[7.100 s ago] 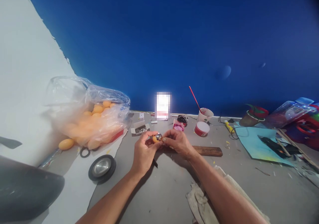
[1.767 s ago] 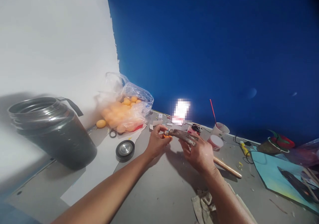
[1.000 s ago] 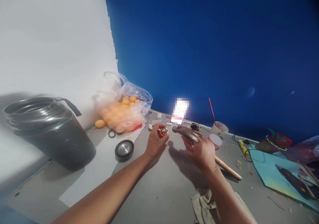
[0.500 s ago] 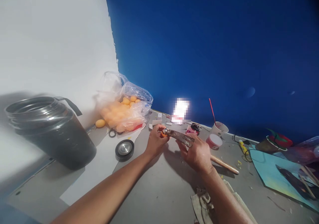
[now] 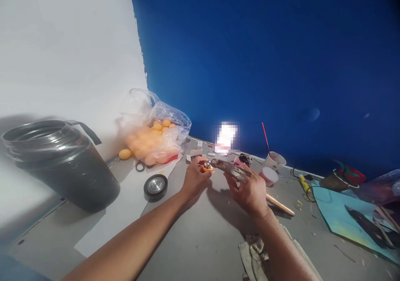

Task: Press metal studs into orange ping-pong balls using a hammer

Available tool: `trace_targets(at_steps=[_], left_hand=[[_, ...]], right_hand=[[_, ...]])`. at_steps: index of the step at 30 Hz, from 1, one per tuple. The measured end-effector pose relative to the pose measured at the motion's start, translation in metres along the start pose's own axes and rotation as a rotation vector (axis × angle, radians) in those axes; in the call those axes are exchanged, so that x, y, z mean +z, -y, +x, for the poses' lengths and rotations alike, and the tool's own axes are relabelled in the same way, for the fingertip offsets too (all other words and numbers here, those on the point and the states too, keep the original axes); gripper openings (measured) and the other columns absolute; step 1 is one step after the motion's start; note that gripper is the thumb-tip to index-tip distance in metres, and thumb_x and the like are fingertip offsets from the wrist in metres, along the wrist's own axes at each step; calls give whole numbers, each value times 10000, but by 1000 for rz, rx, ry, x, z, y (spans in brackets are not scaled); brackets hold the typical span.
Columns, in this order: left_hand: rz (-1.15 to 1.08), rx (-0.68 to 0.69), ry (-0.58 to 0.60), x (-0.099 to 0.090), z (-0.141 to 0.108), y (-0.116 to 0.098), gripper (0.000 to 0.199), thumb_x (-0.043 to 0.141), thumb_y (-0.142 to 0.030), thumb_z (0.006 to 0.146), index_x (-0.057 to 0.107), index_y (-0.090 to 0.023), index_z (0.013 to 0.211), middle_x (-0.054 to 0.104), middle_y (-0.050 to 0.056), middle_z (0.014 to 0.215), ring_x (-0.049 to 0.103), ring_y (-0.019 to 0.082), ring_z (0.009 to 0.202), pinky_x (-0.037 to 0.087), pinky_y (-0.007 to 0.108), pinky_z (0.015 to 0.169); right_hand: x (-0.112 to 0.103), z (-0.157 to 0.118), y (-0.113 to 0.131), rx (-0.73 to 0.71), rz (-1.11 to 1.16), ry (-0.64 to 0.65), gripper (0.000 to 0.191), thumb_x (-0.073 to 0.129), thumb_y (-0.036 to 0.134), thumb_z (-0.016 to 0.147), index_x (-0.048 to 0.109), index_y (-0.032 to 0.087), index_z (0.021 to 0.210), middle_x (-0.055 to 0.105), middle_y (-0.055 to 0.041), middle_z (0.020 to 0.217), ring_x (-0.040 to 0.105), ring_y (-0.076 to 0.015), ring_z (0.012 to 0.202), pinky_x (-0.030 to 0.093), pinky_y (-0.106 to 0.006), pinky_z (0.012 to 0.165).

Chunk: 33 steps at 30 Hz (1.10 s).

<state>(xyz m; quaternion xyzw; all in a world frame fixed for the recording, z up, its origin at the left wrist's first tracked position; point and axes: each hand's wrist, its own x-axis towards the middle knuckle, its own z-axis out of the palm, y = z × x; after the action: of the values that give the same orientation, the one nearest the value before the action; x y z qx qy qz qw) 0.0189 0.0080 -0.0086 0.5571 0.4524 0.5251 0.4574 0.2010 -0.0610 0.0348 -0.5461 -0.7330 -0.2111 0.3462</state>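
My left hand (image 5: pixel 193 176) is closed around a small orange ball (image 5: pixel 207 170) with a shiny metal ball (image 5: pixel 206 164) at its top. In my right hand (image 5: pixel 251 194) is a hammer (image 5: pixel 233 170) with a worn, dark metal head and a wooden handle that sticks out below the wrist. My fingers wrap the hammer's head, and its narrow end points left, just to the right of the metal ball with a small gap between them. Part of the orange ball is hidden by my left fingers.
On the left stand a large dark bottle (image 5: pixel 71 172), its lid (image 5: pixel 155 186) and a plastic bag (image 5: pixel 146 141) of orange balls. To the right are a paper cup (image 5: pixel 275 160) with a red stick, a small pink tub (image 5: pixel 268 176), a cloth (image 5: pixel 254 256) and a turquoise board (image 5: pixel 337 214).
The hammer has moved a little right with my right hand, so its end has come away from the metal ball, which now shows more. My left hand has stayed nearly still.
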Motion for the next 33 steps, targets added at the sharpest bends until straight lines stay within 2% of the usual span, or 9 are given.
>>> trace_targets(at_steps=[4, 9, 14, 16, 20, 23, 26, 29, 33], left_hand=[[-32, -10, 14, 1, 0, 0, 367, 746, -226, 651, 645, -186, 1001, 719, 12, 878, 670, 157, 692, 490, 256, 621], [-39, -10, 1, 0, 0, -1, 382, 750, -232, 662, 633, -186, 1023, 732, 25, 899, 686, 170, 746, 507, 267, 665], [-55, -58, 19, 1, -1, -4, 383, 730, -222, 638, 657, -177, 1011, 716, 16, 858, 629, 139, 634, 461, 243, 562], [-82, -69, 14, 1, -1, -6, 391, 722, -213, 625, 663, -178, 1010, 707, 9, 843, 618, 134, 625, 460, 241, 556], [-154, -59, 12, 1, 0, -8, 449, 716, -222, 635, 668, -179, 1079, 701, 10, 859, 603, 135, 642, 477, 249, 571], [-161, -40, 0, 0, 1, -8, 473, 705, -231, 674, 677, -183, 1144, 687, 6, 852, 578, 129, 625, 478, 249, 565], [-144, 12, -44, -1, 1, -7, 479, 698, -222, 715, 688, -207, 1193, 697, 13, 877, 604, 139, 654, 505, 257, 605], [-128, 83, -96, -2, 1, -8, 466, 709, -198, 719, 700, -213, 1184, 729, 47, 988, 677, 180, 808, 554, 285, 729], [-93, 80, -102, -3, -1, -13, 422, 704, -224, 751, 708, -205, 1173, 738, 56, 1031, 688, 195, 870, 563, 326, 839]], right_hand=[[1, -1, 0, -12, 11, 84, 303, 548, 404, 1013, 769, 198, 979, 738, -78, 841, 664, -182, 690, 426, -267, 612], [-5, 1, -1, 41, -31, 90, 313, 549, 404, 1025, 773, 186, 1032, 751, -108, 903, 689, -199, 753, 449, -270, 656], [-4, 1, 2, 81, -36, 223, 315, 562, 420, 1002, 781, 199, 1053, 768, -106, 929, 688, -203, 775, 456, -270, 678], [-2, 0, 0, 89, -49, 235, 303, 577, 414, 987, 774, 193, 1051, 768, -108, 951, 685, -203, 779, 447, -269, 676], [0, -1, -6, 161, -62, 201, 252, 613, 391, 958, 745, 200, 1056, 764, -110, 1046, 694, -227, 873, 426, -277, 689], [2, 2, -7, 239, -48, 278, 156, 655, 324, 919, 720, 214, 1008, 757, -70, 991, 682, -220, 873, 381, -276, 666], [5, 4, -3, 291, -49, 415, 75, 675, 279, 911, 699, 217, 945, 735, -44, 934, 661, -201, 836, 337, -280, 647], [9, 5, 3, 301, -51, 524, 96, 705, 307, 919, 683, 214, 927, 717, -47, 947, 655, -203, 860, 331, -285, 659], [13, 5, 7, 278, -51, 628, 104, 736, 285, 905, 679, 212, 952, 707, -54, 994, 662, -224, 943, 358, -293, 717]])
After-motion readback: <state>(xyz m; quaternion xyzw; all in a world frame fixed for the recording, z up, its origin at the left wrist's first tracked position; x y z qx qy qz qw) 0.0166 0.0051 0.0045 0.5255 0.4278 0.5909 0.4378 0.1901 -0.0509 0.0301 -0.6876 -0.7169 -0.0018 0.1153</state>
